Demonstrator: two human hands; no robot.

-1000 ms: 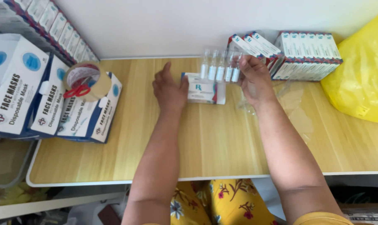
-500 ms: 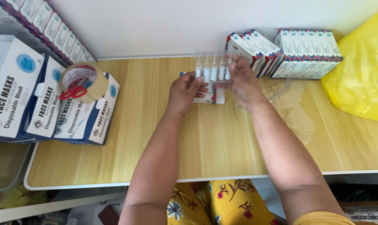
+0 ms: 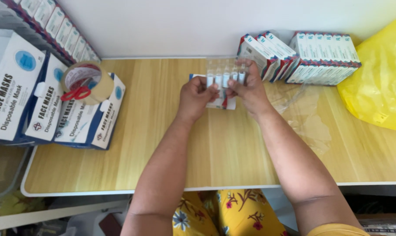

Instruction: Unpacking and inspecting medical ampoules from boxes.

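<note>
upper centre of frame: clear plastic tray of ampoules (image 3: 224,72), transparent, small glass vials standing side by side in a row, pale contents. left hand (image 3: 197,97) grip pinched on the tray's lower left edge; right hand (image 3: 248,88) grip clasped on its right side. tray held just above the wooden bench (image 3: 163,144), over a small white carton (image 3: 222,103) lying flat. white cartons with red-blue ends (image 3: 294,57) stand upper right; crumpled clear film (image 3: 307,118) beside them.
</note>
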